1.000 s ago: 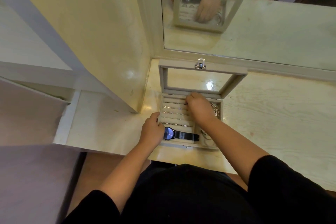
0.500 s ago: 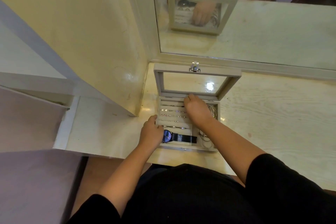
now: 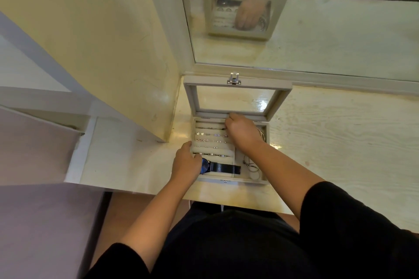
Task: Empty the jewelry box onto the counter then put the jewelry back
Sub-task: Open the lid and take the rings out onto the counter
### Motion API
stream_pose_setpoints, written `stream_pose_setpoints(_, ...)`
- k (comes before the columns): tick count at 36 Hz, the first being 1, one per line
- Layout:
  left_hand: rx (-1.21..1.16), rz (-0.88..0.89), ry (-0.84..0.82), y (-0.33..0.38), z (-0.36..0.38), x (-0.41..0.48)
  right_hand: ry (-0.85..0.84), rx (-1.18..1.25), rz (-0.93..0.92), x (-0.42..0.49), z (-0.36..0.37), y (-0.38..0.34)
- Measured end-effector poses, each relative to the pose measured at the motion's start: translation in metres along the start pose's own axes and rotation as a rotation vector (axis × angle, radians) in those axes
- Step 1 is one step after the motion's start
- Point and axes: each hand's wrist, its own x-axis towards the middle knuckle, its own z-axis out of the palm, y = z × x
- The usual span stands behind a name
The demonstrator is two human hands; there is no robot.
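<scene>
- One jewelry box (image 3: 249, 181) stands open on the pale wood-grain counter (image 3: 340, 142), in the corner just before the mirror (image 3: 328, 34). Its single glass-paned lid (image 3: 191, 97) is tilted back, with one metal clasp (image 3: 234, 79) on the top edge.
- One watch (image 3: 221, 167), with a blue face and a black strap, lies across the front compartment.
- At least four rows of small silver pieces sit in the padded ring rolls (image 3: 213, 144); the pieces themselves are too small to count.
- Thin silver hoops (image 3: 254, 169) lie in the right compartment, but I cannot tell how many.
- Two hands are at the box. The left hand (image 3: 187, 163) has its fingers curled over the box's left front corner, gripping it beside the watch face.
- The right hand (image 3: 243, 133) reaches into the rear rolls with its fingers bent down; whether it pinches anything cannot be told.
</scene>
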Motion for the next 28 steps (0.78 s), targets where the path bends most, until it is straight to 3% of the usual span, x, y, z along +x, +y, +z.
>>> stream_pose_setpoints(7,-0.016,0.007,0.019,-0.001,-0.001,-0.003,0.025,0.011,-0.009,-0.002,0.002,0.0)
stream_pose_setpoints(13,0.003,0.047,0.08,-0.001,0.006,-0.008,0.141,0.124,-0.001,-0.006,0.001,-0.001)
stream_pose_setpoints(17,0.048,0.1,0.137,0.002,0.014,-0.016,0.22,0.301,0.053,-0.015,-0.002,-0.003)
stream_pose_setpoints(28,0.114,0.268,0.102,0.026,0.053,-0.022,0.222,0.913,0.433,-0.064,0.001,0.035)
